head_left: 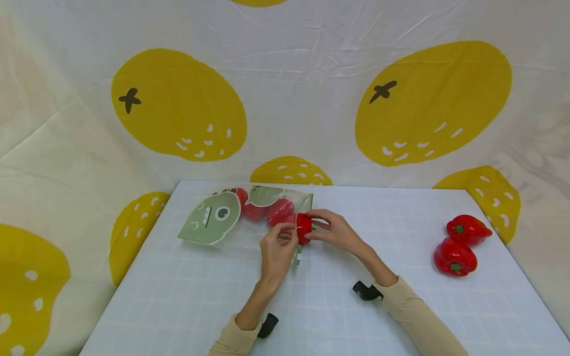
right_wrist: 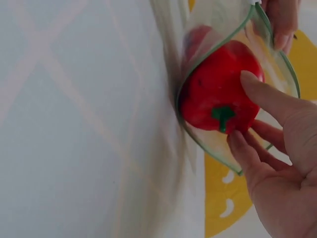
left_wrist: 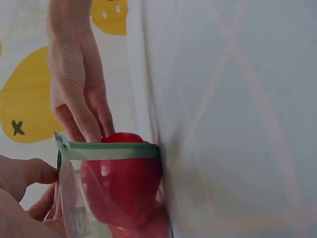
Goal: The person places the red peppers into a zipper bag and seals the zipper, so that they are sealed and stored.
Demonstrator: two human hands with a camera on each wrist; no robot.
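A clear zip bag (head_left: 240,237) with a green cartoon print lies on the table, its green-edged mouth facing right and holding several red peppers (head_left: 280,211). My left hand (head_left: 278,249) pinches the bag's rim near the mouth. With thumb and fingertips my right hand (head_left: 334,230) holds a red bell pepper (right_wrist: 223,87) by its stem end. In the right wrist view that pepper sits partly inside the mouth, green stem outward. The left wrist view shows the green zip strip (left_wrist: 114,151) across it, with more red behind.
Two more red bell peppers (head_left: 455,257) with green stems rest at the table's right side, touching each other. The pale checked table (head_left: 178,306) backs onto a cloth (head_left: 303,113) printed with yellow fruit.
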